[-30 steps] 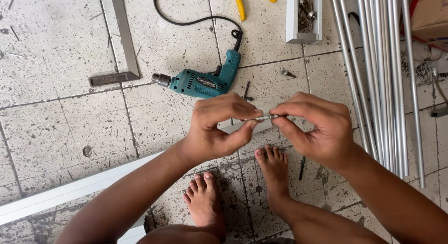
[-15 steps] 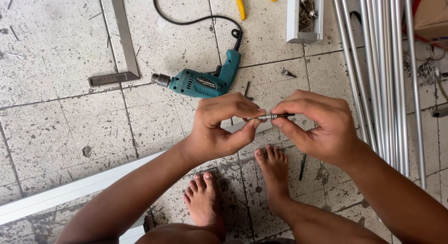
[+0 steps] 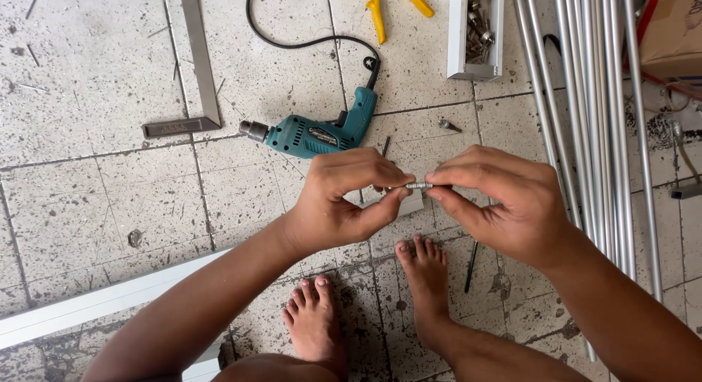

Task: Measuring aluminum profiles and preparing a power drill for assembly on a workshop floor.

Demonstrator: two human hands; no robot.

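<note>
Two feet: bare feet [image 3: 380, 309] planted on the worn tiled floor [image 3: 88, 206], nearest the camera, beside a white profile strip [image 3: 95, 301].
Left hand: the left hand [image 3: 340, 203] pinches one end of a small threaded metal screw [image 3: 419, 185] between thumb and forefinger.
Right hand: the right hand [image 3: 508, 203] closes its fingertips on the screw's other end.
Screw: held level between both hands, above the toes, clear of the floor.
Behind the hands: a teal electric drill [image 3: 314, 133] lies on its side, black cord [image 3: 307, 38] looping away.
Right side: a bundle of metal rods [image 3: 596, 111] runs along the floor.
Far edge: a steel square [image 3: 194, 67], yellow-handled pliers [image 3: 387, 5], a white channel [image 3: 459, 31] holding fasteners and a cardboard box [image 3: 673, 31].
</note>
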